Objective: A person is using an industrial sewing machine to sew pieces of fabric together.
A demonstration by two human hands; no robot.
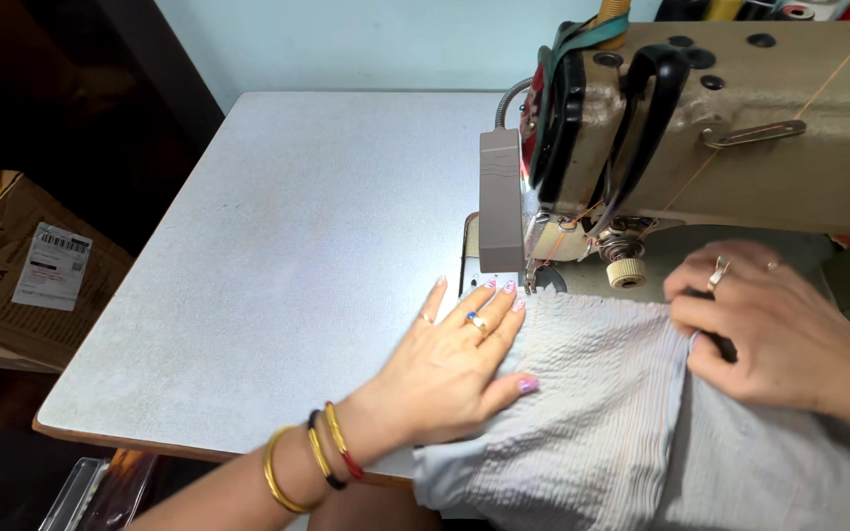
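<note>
A pale grey worktop [277, 256] is seen, with a beige sewing machine [740, 128] set along its right side. A pale grey ribbed fabric [602, 393] is spread at the near right edge, hanging over it. The fabric is pressed flat by the left hand [450, 364], fingers released and spread. Its fold is pinched by the right hand [774, 329], fingers clenched.
</note>
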